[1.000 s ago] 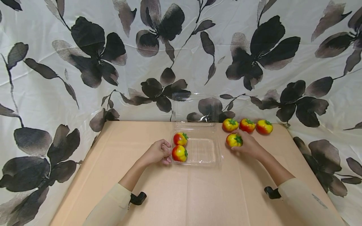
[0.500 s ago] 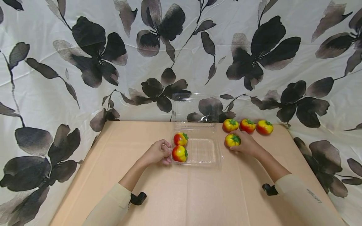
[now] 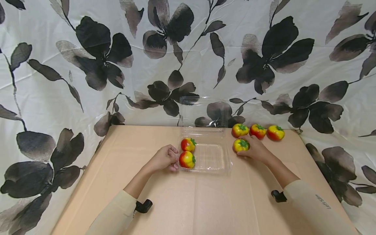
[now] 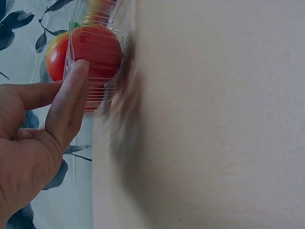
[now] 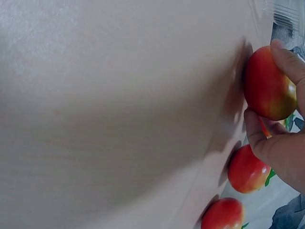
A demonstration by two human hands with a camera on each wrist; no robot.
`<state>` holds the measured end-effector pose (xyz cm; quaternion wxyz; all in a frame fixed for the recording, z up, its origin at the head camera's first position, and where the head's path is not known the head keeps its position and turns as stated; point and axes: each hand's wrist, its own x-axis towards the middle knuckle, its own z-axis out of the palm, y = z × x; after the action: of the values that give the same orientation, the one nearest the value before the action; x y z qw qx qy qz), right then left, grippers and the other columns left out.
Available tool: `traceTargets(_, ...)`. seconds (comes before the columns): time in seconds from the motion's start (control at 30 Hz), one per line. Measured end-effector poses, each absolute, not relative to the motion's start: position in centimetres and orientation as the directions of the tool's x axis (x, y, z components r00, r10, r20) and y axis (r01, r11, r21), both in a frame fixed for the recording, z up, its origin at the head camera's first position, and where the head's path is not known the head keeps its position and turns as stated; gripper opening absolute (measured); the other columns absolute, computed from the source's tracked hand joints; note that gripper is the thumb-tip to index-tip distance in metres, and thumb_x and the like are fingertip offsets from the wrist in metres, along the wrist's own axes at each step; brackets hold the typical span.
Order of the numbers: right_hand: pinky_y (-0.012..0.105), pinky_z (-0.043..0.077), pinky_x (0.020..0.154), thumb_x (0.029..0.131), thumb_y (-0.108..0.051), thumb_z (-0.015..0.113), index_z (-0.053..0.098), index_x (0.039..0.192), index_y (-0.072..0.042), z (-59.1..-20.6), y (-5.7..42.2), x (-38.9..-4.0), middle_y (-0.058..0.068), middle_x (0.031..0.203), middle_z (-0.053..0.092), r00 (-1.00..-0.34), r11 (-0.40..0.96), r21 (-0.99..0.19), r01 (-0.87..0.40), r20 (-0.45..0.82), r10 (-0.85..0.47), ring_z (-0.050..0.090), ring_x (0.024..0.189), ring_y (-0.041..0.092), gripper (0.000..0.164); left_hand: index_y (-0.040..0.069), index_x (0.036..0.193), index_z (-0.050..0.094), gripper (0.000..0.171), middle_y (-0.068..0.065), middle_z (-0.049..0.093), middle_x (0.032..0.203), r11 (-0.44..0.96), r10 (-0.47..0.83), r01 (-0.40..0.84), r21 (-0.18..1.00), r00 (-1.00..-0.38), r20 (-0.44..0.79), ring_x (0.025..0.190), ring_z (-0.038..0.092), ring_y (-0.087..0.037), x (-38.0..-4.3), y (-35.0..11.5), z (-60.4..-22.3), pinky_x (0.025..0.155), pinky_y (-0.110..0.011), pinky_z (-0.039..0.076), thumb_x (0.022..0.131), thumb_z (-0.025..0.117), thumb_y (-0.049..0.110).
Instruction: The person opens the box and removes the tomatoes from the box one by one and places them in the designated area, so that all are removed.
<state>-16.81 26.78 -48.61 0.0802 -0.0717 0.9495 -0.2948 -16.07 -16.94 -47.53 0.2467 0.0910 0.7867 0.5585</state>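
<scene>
A clear plastic clamshell container (image 3: 210, 156) stands on the table, its lid (image 3: 205, 111) raised at the back. Two red-and-yellow tomatoes with green calyxes, a rear tomato (image 3: 188, 144) and a front tomato (image 3: 187, 159), sit along its left side. My left hand (image 3: 163, 158) pinches the container's left wall between thumb and fingers; in the left wrist view, fingertips (image 4: 78, 71) lie against the ribbed plastic. To the right of the container, my right hand (image 3: 256, 148) grips another tomato (image 3: 241, 145) between thumb and fingers, calyx facing up. In the right wrist view this tomato (image 5: 268, 83) shows its red side.
Along the table's back edge, three more tomatoes stand in a row: a left one (image 3: 239, 130), a middle one (image 3: 258, 131) and a right one (image 3: 275, 133). Behind the light brown table (image 3: 176, 202) hangs a white curtain (image 3: 211, 58) with dark flowers.
The tomato in my right hand has shifted slightly left and turned so its calyx points more upward. My left hand keeps its hold on the container.
</scene>
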Motion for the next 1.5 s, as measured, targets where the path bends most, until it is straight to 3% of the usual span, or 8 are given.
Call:
traceTargets(0.47, 0.067, 0.046, 0.109, 0.087, -0.029, 0.084, 0.042, 0.154, -0.007, -48.70, 26.74, -16.65, 0.029, 0.139, 0.045, -0.972, 0.797, -0.601, -0.055, -0.152, -0.181, 0.048, 0.123, 0.045, 0.082, -0.006, 0.121, 0.050, 0.026, -0.016, 0.065, 0.083, 0.355, 0.426, -0.125, 0.927, -0.861, -0.279, 0.064, 0.073, -0.022, -16.09, -17.04, -47.61, 0.062, -0.040, 0.066, 0.097, 0.060, -0.004)
traceTargets(0.7, 0.065, 0.045, 0.113, 0.089, -0.031, 0.082, 0.037, 0.150, -0.001, -48.72, 26.79, -16.67, 0.027, 0.142, 0.048, -0.971, 0.776, -0.630, -0.026, -0.168, -0.168, 0.050, 0.126, 0.044, 0.082, -0.006, 0.121, 0.050, 0.026, -0.016, 0.065, 0.084, 0.354, 0.419, -0.134, 0.926, -0.862, -0.285, 0.064, 0.073, -0.022, -16.06, -16.98, -47.65, 0.062, -0.040, 0.066, 0.097, 0.060, -0.005)
traceTargets(1.5, 0.065, 0.042, 0.116, 0.089, -0.027, 0.081, 0.034, 0.149, 0.004, -49.11, 27.00, -16.75, 0.028, 0.143, 0.047, -0.974, 0.766, -0.642, -0.018, -0.162, -0.158, 0.049, 0.129, 0.046, 0.082, -0.006, 0.121, 0.050, 0.026, -0.017, 0.065, 0.084, 0.341, 0.426, -0.147, 0.928, -0.856, -0.292, 0.064, 0.073, -0.022, -16.19, -17.00, -47.70, 0.064, -0.041, 0.067, 0.097, 0.061, -0.003)
